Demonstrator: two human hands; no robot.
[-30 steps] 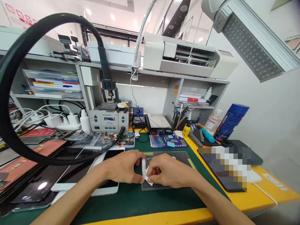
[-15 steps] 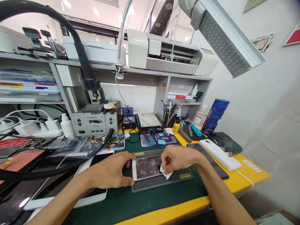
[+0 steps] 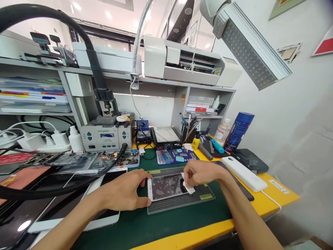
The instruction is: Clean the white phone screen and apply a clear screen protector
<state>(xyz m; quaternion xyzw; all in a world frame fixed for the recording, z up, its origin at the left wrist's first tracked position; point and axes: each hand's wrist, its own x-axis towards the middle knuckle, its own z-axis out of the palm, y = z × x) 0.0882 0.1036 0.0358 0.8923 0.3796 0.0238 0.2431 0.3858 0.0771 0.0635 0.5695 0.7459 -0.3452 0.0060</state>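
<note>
Phone (image 3: 165,187) flat on perforated mat (image 3: 162,209), behind front edge of bench (image 3: 187,234); left hand (image 3: 125,191) grip holding its left-end corners, right hand (image 3: 201,172) grip pinching white tissue (image 3: 190,190) at right end; best keep phone steady, strokes light, tissue flat

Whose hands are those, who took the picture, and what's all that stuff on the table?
Those are a person's own two hands; no robot here! The camera is worn on their head, so you see what's in front of them. The left hand grips one end of a white phone lying on a grey mat with little holes. The right hand pinches a white wipe at the other end. Around them are a grey box with buttons, a yellow bottle and a lamp above.
</note>
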